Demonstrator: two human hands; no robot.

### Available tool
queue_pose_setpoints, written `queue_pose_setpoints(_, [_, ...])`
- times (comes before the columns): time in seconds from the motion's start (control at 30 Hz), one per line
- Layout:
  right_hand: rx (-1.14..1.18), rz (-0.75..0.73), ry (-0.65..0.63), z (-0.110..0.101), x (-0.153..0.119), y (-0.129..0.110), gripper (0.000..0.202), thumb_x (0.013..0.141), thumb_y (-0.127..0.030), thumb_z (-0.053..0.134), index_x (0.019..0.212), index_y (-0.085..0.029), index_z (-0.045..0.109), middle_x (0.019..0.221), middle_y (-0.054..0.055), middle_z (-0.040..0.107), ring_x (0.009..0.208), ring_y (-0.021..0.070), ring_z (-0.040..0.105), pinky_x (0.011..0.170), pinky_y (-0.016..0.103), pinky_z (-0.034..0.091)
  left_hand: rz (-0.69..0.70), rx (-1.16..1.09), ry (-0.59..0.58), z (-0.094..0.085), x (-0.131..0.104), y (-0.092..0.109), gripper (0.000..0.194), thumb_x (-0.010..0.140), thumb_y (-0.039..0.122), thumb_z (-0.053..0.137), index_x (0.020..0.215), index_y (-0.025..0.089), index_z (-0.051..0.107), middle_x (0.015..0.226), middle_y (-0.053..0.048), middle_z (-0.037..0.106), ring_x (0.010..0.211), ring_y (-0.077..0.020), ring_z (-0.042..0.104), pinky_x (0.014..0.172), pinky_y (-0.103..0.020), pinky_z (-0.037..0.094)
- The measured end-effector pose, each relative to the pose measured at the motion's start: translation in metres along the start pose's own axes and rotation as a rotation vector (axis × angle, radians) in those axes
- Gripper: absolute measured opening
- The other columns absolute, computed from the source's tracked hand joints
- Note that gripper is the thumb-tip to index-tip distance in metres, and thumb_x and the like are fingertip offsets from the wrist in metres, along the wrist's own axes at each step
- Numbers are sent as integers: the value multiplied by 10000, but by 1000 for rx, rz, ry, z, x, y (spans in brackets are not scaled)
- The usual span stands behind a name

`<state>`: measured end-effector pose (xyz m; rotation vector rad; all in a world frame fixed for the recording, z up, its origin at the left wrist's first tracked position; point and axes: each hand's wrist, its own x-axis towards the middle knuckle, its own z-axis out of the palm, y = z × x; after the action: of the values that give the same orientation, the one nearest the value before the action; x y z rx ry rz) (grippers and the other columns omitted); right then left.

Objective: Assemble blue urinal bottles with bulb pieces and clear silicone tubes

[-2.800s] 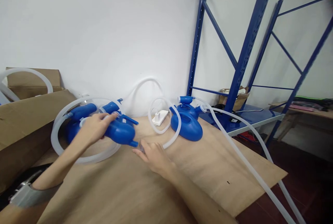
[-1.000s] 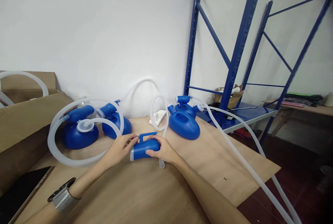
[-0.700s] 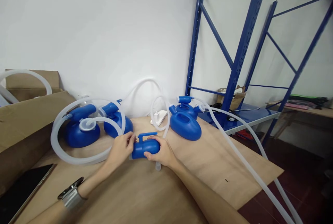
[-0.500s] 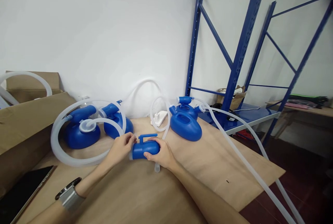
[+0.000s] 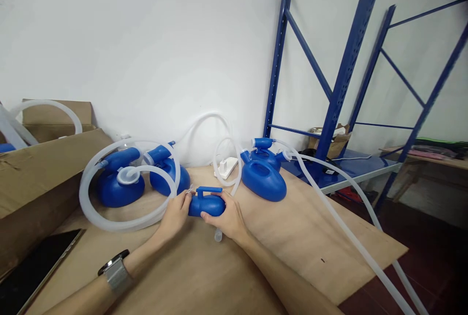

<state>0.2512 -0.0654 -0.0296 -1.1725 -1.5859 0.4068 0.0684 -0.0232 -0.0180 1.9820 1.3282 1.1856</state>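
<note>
A blue plastic urinal cup with a bar handle on top lies on its side between my hands, just above or on the table. My right hand grips its rounded right end, thumb across the front. My left hand is closed round the open left end, covering the clear rim. A small clear strap pokes up by my left fingertips. Below my right hand, the end of a clear hose lies on the tabletop. Behind are blue urinal bottles with hoses.
More urinal bottles with a looped hose sit at the left. A cardboard box and a dark flat device lie further left. A white power strip is by the wall. Blue shelving stands right; hoses hang over the table edge.
My left hand has moved from beside the cup's rim to closing round its left end. The cup has turned slightly in my right hand. The view has shifted a little left.
</note>
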Motion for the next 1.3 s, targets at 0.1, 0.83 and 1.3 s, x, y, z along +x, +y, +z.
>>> queue_pose_setpoints(0.1, [59, 25, 29, -3, 2, 7, 529, 621, -400, 841, 1094, -225, 684, 1107, 79, 733, 1015, 289, 691, 922, 428, 557, -71, -11, 32, -2, 6, -13, 484, 939, 475, 325, 977, 169, 697, 1066, -136, 766, 1014, -315, 703, 923, -444, 535])
queue_pose_setpoints(0.83, [328, 136, -92, -21, 16, 32, 493, 718, -420, 814, 1153, -217, 700, 1231, 84, 713, 1150, 283, 662, 1015, 426, 515, 131, -98, -228, -15, -1, 2, 377, 905, 568, 575, 867, 204, 664, 935, -55, 682, 929, -242, 624, 864, -353, 488])
queue_pose_setpoints(1.3, [416, 147, -351, -56, 28, 59, 425, 667, -453, 837, 1028, -235, 785, 1168, 53, 733, 1139, 301, 644, 992, 419, 501, 93, -107, -571, -34, 4, 18, 428, 904, 594, 547, 766, 189, 549, 766, 7, 554, 763, -174, 498, 699, -279, 388])
